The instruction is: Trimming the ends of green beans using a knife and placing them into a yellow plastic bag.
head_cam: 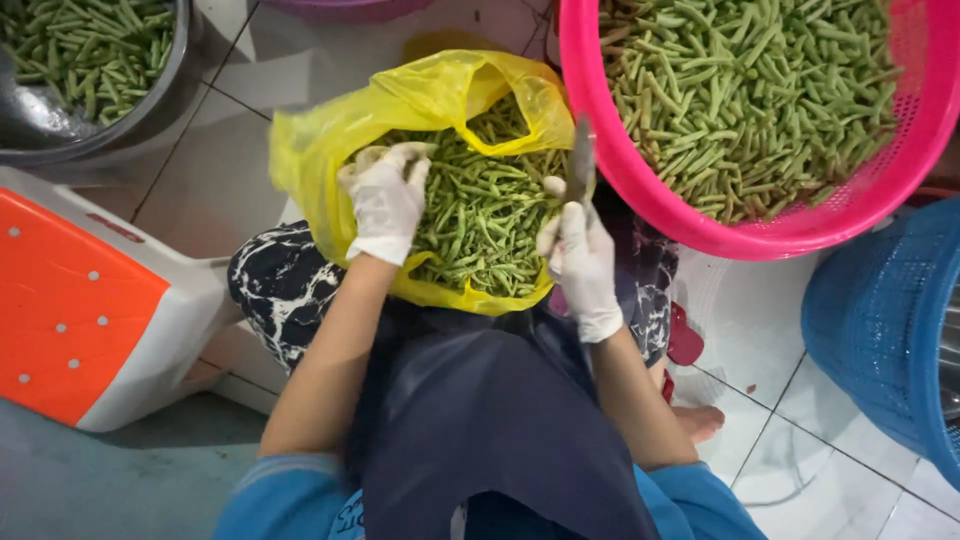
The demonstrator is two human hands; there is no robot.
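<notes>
Left hand [385,200] reaching into yellow bag [330,130], fingers curled over green beans [480,220]: light, stiff, snappable. Right hand [578,258] gripping knife [581,165] by handle, blade upright.

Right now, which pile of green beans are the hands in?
The beans in the yellow bag on the lap; the pink basket and metal bowl sit untouched.

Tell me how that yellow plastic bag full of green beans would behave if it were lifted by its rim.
The yellow bag looks thin and crinkled, so it would probably go floppy and sag. It is packed with green beans, so likely heavy for such film, and it might stretch or tear. Its mouth gapes wide by the left hand, so beans could spill.
</notes>
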